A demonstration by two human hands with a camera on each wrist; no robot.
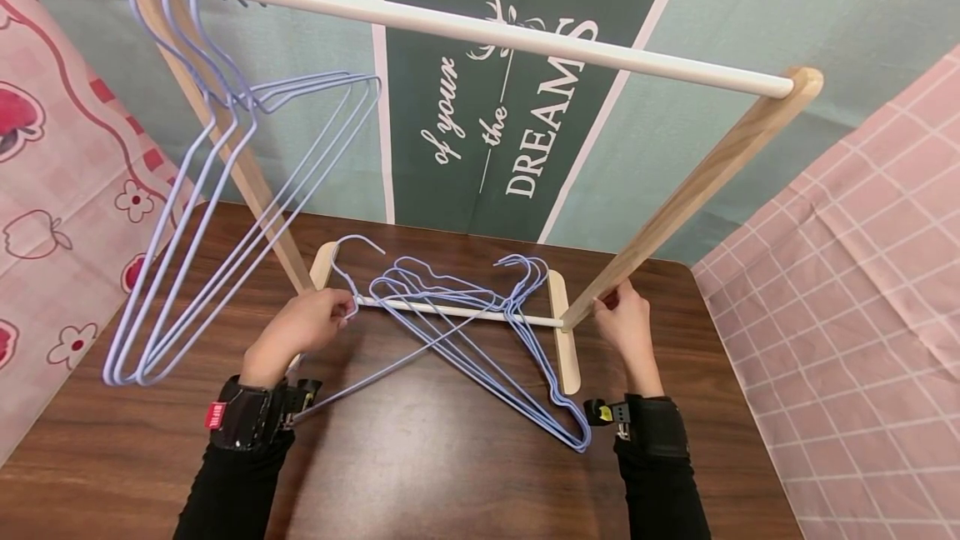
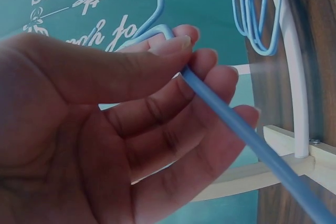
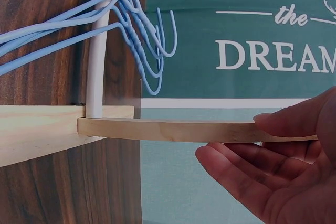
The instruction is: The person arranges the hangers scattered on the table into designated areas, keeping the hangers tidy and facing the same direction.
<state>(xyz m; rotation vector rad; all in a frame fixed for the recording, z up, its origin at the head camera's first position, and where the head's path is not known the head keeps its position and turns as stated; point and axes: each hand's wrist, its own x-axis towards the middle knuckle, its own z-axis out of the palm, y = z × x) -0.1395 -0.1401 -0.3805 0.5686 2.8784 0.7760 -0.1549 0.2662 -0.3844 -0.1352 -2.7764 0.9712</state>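
My left hand (image 1: 303, 325) pinched one blue wire hanger (image 1: 352, 373) at its neck, thumb over the wire, fingers (image 2: 205, 77) curled under it. That hanger's hook pointed up and away from me, just above the white lower rail (image 1: 457, 312) of the wooden rack (image 1: 705, 173). Its long wire ran back from my fingers toward my left wrist, low over the dark wood table (image 1: 450, 473), on a diagonal.

My right hand (image 1: 624, 325) gripped the rack's slanted right post just above the base, thumb on top and fingers under, as the right wrist view showed.

A loose pile of blue hangers (image 1: 487, 332) lay across the lower rail, hooks pointing away from me, bodies toward me and to the right. Three more hangers (image 1: 217, 190) hung from the left end of the white top rail (image 1: 480, 27). Green banner (image 1: 517, 123) behind, pink cloth (image 1: 862, 290) on the right.
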